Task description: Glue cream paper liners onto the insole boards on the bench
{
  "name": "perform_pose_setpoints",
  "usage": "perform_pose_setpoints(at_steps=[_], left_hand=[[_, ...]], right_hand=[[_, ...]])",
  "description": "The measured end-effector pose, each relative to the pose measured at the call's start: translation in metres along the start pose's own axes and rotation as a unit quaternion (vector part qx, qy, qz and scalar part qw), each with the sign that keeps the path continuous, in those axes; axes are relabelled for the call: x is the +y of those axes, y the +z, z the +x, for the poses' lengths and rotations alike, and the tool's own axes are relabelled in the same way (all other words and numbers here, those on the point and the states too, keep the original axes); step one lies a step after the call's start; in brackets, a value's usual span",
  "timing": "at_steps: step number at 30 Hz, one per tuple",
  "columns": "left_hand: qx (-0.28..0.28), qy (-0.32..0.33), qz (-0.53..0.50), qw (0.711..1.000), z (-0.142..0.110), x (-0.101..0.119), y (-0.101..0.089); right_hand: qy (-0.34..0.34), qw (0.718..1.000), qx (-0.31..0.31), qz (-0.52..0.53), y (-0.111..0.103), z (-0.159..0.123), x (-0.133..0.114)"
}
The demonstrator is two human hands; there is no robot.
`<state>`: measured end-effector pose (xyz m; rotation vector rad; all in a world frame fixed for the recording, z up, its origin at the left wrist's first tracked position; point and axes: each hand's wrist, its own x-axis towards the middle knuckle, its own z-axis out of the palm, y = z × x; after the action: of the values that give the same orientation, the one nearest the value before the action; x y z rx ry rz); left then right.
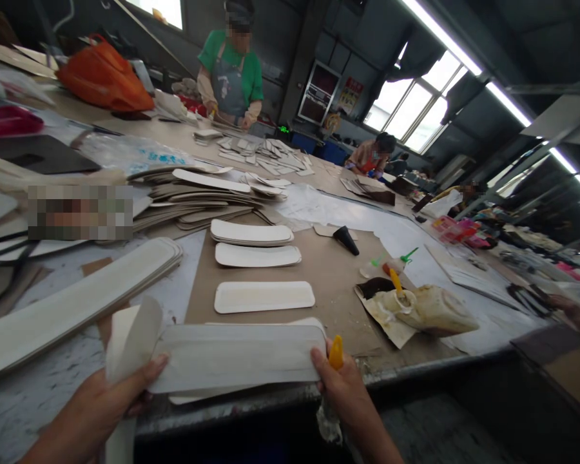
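Observation:
A long pale strip (pixel 236 357) with rounded corners is stretched level between my hands at the table's front edge. My left hand (pixel 109 393) pinches its left end, along with a folded pale piece (pixel 138 335) that hangs down past the fingers. My right hand (pixel 341 383) grips the right end with thumb on top. That same hand also holds a yellow-handled tool (pixel 336 352), its lower end coated in whitish paste. Beneath the strip, other pale pieces (pixel 212 394) show. Just beyond lies a single short white strip (pixel 265 297), then a small stack of similar strips (pixel 256 255).
Longer strips (pixel 77 303) are piled at left, with more stacks (pixel 198 200) behind. A stained plastic bottle (pixel 442 310) with a yellow stick lies at right, near a black cone (pixel 347 240). Co-workers stand across the table, one in a green shirt (pixel 255 71).

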<state>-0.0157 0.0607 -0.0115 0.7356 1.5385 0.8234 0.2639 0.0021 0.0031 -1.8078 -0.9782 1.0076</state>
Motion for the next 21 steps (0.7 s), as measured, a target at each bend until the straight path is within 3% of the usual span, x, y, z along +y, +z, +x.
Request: perform_pose_setpoints(at_steps=[7,10,16,21], left_hand=[[0.028,-0.028,-0.036,0.999,0.0001,0.0014,0.0048],[0.029,-0.009,-0.034,0.999,-0.0013,0.0023,0.0057],[-0.024,0.016,-0.04,0.999,-0.006,0.0085,0.0064],[-0.014,0.016,-0.063,0.998,-0.0086,0.0106,0.0055]], right_hand=[[0.015,1.0,0.022,0.002,0.0011,0.0014,0.0004],[0.024,1.0,0.017,-0.011,0.0024,0.0015,-0.0001],[0.035,0.992,0.075,-0.091,0.0042,0.0005,0.0022],[0.025,0.991,0.064,-0.118,0.0,0.0006,0.0044]])
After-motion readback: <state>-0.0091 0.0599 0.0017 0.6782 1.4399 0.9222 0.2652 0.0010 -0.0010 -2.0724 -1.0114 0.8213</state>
